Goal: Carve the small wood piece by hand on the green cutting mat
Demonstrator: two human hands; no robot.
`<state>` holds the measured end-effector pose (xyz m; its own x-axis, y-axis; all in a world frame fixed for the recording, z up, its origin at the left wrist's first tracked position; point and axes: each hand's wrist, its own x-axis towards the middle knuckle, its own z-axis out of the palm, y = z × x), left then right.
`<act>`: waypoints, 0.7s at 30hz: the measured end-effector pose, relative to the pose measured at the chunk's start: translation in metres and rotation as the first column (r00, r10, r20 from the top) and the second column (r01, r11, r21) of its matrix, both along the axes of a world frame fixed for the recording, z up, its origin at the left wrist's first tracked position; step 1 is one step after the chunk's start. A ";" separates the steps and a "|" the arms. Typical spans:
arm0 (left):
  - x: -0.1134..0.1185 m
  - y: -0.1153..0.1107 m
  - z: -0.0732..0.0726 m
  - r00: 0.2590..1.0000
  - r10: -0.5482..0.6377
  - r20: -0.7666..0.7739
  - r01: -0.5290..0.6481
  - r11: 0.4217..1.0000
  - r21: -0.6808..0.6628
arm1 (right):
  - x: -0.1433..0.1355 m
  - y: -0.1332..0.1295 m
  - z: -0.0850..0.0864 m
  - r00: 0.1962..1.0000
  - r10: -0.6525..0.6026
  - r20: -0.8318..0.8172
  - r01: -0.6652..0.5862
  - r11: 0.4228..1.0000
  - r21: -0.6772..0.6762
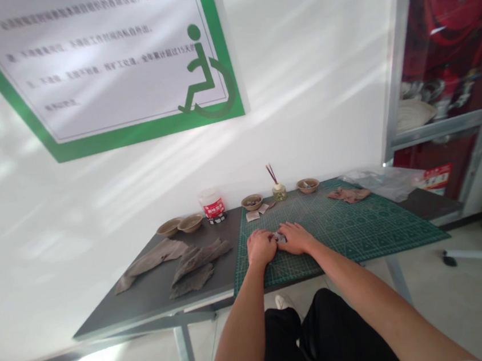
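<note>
A dark table (140, 304) is standing against a white wall (318, 138), and a green cutting mat (340, 224) is covering much of its right side. Two crumpled grey-brown cloths (193, 266) are lying left of the mat. Near the mat's front edge, the person's left hand (262, 247) and right hand (295, 238) are curling narrowly, almost meeting, and holding a small grey piece (280, 237) between them; fingers are partly hiding it. They are apparently working this piece by touch; the next move is probably calling for a steady, light two-handed pinch.
</note>
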<state>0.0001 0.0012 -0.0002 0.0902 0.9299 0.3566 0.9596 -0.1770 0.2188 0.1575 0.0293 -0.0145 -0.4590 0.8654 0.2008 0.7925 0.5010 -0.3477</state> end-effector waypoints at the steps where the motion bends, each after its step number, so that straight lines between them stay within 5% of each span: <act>1: 0.001 -0.001 0.000 1.000 0.017 0.002 -0.017 1.000 -0.007 | 0.000 0.000 0.000 1.000 0.000 0.000 0.000 1.000 -0.001; 9: 0.002 -0.001 0.000 0.989 0.148 0.022 -0.148 0.989 -0.002 | 0.001 0.000 0.002 1.000 -0.001 0.003 0.001 1.000 -0.013; 21: 0.002 0.001 0.001 0.999 -0.044 0.008 0.045 0.999 -0.010 | 0.001 0.000 0.001 1.000 -0.003 0.005 0.003 1.000 -0.024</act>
<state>0.0024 0.0021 0.0008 0.1290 0.9286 0.3479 0.9491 -0.2172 0.2280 0.1587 0.0297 -0.0137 -0.4574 0.8713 0.1780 0.7958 0.4903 -0.3553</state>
